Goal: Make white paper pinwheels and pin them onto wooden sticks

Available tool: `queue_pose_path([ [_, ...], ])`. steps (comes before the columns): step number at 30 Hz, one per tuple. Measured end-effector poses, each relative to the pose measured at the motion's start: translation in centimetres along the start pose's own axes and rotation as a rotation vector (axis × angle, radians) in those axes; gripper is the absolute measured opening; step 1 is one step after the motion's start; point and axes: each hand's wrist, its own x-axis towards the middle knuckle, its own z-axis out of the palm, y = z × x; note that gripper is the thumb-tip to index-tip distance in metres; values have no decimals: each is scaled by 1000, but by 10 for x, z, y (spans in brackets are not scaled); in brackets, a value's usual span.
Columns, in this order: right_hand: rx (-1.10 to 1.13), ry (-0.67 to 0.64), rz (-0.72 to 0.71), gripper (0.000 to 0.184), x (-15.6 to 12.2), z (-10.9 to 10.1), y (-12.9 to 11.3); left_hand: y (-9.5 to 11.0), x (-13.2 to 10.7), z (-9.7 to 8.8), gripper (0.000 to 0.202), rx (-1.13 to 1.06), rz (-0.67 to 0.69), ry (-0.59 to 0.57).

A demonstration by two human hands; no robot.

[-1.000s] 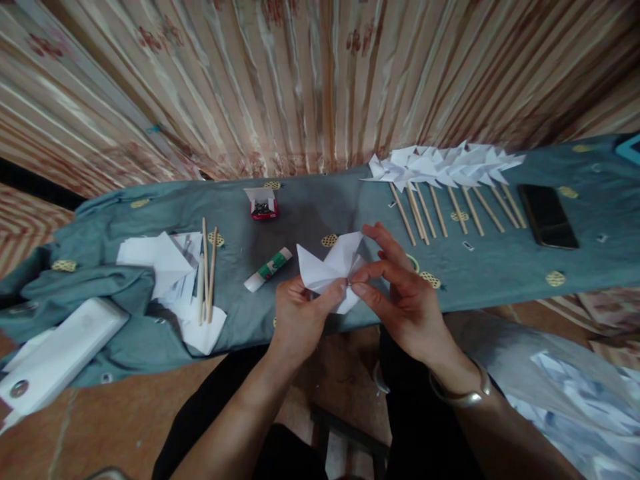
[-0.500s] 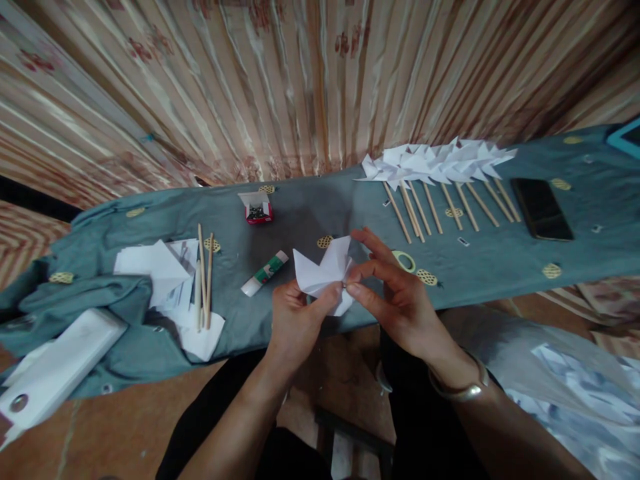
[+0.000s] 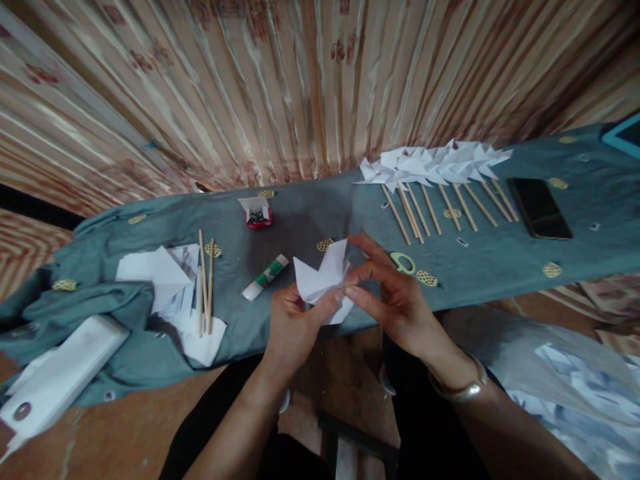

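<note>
A folded white paper pinwheel (image 3: 323, 273) is between my hands, above the front edge of the cloth-covered table. My left hand (image 3: 293, 320) grips its lower left part, thumb pressed on the paper near the middle. With thumb and forefinger, my right hand (image 3: 387, 293) pinches at the pinwheel's centre; any small thing between those fingertips is too small to make out. Left of the pinwheel lies a green and white glue stick (image 3: 266, 277). Behind it stands an opened small red box (image 3: 259, 215) of dark little pieces. A yellow-green scissors handle (image 3: 403, 262) shows beyond my right hand.
Finished white pinwheels (image 3: 435, 165) on wooden sticks (image 3: 467, 208) lie in a row at the back right, beside a black phone (image 3: 539, 208). Paper sheets (image 3: 160, 273) and loose sticks (image 3: 205, 287) lie left, near a white device (image 3: 65, 373). A curtain (image 3: 300, 93) hangs behind.
Both hands stay on the pinwheel, with only a slight shift of the right fingers at its centre. The view has shifted slightly.
</note>
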Motion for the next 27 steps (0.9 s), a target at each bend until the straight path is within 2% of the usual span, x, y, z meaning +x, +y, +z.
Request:
queue_pose_path([
  [2, 42, 30, 24, 6, 0, 2, 2, 1, 0, -1, 20, -11, -3, -10],
  [4, 96, 83, 50, 15, -1, 4, 5, 2, -1, -1, 21, -16, -14, -12],
  [8, 239, 171, 96, 54, -1, 9, 11, 2, -1, -3, 20, -28, -51, -3],
  [11, 419, 116, 174, 70, -1, 11, 12, 1, -1, -4, 19, -56, -64, -30],
  [16, 548, 40, 279, 72, -1, 9, 7, -4, -1, -5, 24, -97, -75, -95],
  [27, 551, 96, 245, 61, 0, 13, 7, -4, 1, -5, 16, -46, -21, -56],
])
